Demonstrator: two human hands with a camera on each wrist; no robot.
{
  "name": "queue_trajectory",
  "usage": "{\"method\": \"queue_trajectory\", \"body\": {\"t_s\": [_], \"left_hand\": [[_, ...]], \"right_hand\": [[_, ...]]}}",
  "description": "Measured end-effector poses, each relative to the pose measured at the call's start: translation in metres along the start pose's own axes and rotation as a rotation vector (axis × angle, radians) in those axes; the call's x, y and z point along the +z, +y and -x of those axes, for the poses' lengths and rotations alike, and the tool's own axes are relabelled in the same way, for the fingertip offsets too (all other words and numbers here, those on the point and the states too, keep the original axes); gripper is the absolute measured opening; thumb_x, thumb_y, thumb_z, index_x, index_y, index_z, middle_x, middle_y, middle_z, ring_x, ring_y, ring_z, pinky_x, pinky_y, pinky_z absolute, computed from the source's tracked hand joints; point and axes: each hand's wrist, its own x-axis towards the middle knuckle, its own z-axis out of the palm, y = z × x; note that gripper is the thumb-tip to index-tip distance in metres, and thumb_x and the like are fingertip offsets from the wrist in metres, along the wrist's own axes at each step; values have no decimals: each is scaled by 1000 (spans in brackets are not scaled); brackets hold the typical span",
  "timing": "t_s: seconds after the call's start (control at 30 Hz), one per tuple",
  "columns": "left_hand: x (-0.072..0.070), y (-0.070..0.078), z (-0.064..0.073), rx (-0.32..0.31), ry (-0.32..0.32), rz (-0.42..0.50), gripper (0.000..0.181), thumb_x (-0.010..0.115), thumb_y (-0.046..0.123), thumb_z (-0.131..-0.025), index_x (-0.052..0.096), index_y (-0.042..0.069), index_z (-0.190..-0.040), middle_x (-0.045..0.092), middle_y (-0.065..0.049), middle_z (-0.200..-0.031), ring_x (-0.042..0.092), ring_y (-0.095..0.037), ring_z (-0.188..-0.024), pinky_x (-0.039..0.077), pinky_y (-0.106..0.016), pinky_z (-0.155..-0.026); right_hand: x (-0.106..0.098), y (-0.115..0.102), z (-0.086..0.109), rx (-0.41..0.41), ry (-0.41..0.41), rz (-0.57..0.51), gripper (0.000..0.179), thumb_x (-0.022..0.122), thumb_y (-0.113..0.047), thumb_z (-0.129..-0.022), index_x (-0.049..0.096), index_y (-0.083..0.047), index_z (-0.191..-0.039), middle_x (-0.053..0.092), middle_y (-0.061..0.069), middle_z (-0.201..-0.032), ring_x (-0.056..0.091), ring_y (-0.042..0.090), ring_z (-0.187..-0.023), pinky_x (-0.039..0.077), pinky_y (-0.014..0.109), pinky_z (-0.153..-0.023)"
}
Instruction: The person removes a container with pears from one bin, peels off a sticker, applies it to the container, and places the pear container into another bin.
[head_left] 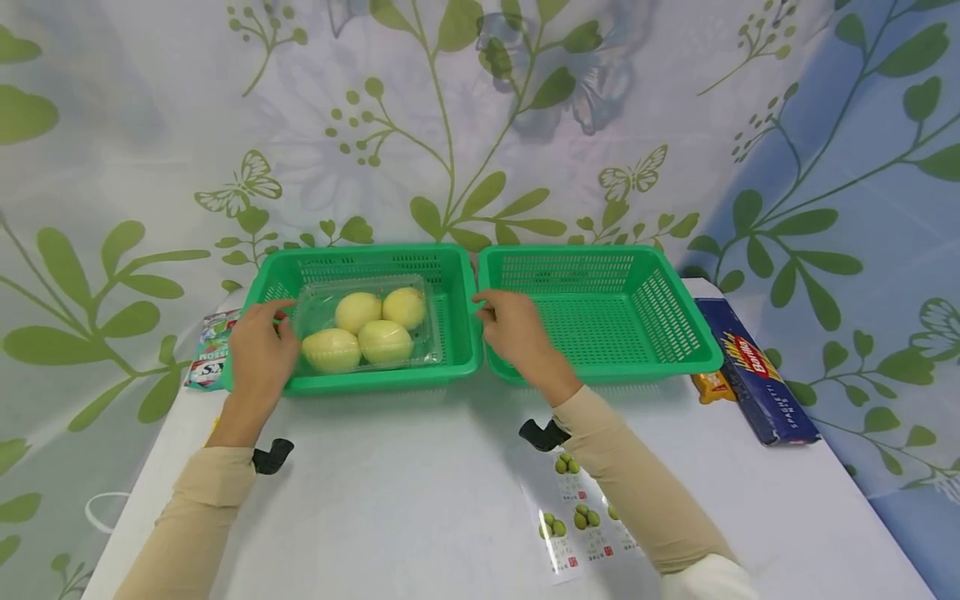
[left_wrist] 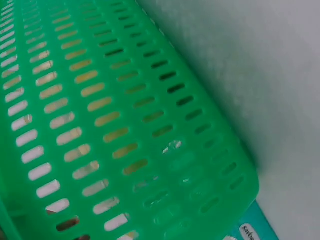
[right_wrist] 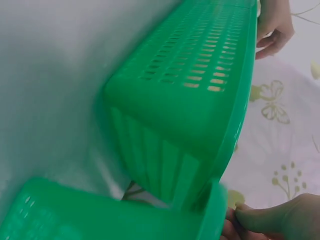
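Note:
A clear plastic clamshell box [head_left: 426, 337] with several pale yellow-green fruits [head_left: 385, 342] lies in the left green basket [head_left: 360, 382]. My left hand [head_left: 261, 348] is over that basket's left end, its fingertips close to the box's left edge. In the right wrist view the left hand [right_wrist: 274, 27] appears beside the rim, fingers loosely bent. My right hand [head_left: 516, 335] is above the adjoining rims of the left basket and the right green basket [head_left: 600, 377]. Its thumb and bent fingers are near the rims; contact is unclear. The left wrist view shows only the slotted basket wall [left_wrist: 100, 120].
To the right lie a blue spaghetti box [head_left: 757, 375] and a small orange packet [head_left: 712, 387]. A teal-and-red packet [head_left: 210, 350] is left of the left basket. A sheet with fruit pictures [head_left: 558, 542] lies on the white table [head_left: 375, 500], partly under the right forearm.

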Motion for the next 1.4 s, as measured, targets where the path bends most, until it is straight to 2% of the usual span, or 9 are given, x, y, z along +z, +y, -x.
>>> {"method": "queue_trajectory", "body": {"t_s": [0.17,0.37,0.47,0.6,0.8,1.03,1.17,1.3,1.4], "left_hand": [[-5,-2,-3,6,-47,-53,28,49,-2,-96,72,-7,-111,69,-30,-95,59,-42,-71,46,-51,-59],[-12,-3,-4,-49,-182,-99,29,56,6,-97,68,-11,-118,70,-34,-101,61,-39,-62,43,-40,-50],[-13,-5,-4,-74,-226,-119,35,54,14,-101,65,-12,-122,69,-34,-104,65,-42,-69,48,-45,-54],[-13,-8,-4,-93,-255,-123,40,52,20,-102,63,-12,-125,70,-34,-105,68,-45,-76,53,-49,-56],[-13,-10,-4,-115,-290,-123,42,52,22,-102,62,-11,-126,70,-34,-106,69,-46,-80,53,-43,-52],[-12,-3,-6,-124,-343,-120,44,52,22,-102,60,-11,-130,67,-36,-112,67,-50,-94,57,-58,-71],[-12,-1,-8,-141,-380,-127,46,52,23,-102,57,-11,-133,66,-37,-114,69,-49,-90,58,-51,-62],[-12,-1,-9,-164,-416,-132,47,50,23,-103,55,-12,-135,65,-38,-115,71,-46,-80,54,-40,-49],[-11,-1,-10,-168,-430,-134,48,50,23,-104,54,-12,-136,65,-38,-114,71,-44,-78,52,-36,-47]], "right_hand": [[11,-15,-9,-4,-12,-7,28,57,-8,-102,69,-8,-127,76,13,-108,71,20,-78,47,26,-62],[29,-28,-19,-24,10,-16,24,65,-12,-98,71,-6,-121,76,13,-106,73,23,-88,57,30,-68],[37,-32,-23,-31,30,-17,24,66,-14,-98,72,-3,-119,75,14,-105,72,25,-89,60,37,-76],[46,-35,-27,27,29,-48,30,64,-19,-99,69,-1,-123,73,17,-112,70,29,-97,59,42,-82],[59,-39,-34,104,29,-114,40,61,-22,-101,61,3,-133,67,21,-126,65,33,-114,57,47,-93],[73,-41,-38,120,34,-123,44,60,-22,-102,56,6,-136,60,25,-132,61,38,-120,55,48,-100],[77,-42,-40,168,2,-112,48,56,-23,-103,52,7,-140,56,26,-138,57,40,-127,51,50,-106],[80,-45,-41,227,-88,-105,54,50,-26,-106,42,9,-147,47,28,-148,49,41,-137,45,50,-113],[80,-47,-40,253,-148,-101,57,46,-28,-108,38,10,-149,44,30,-150,46,42,-139,42,51,-116]]}}
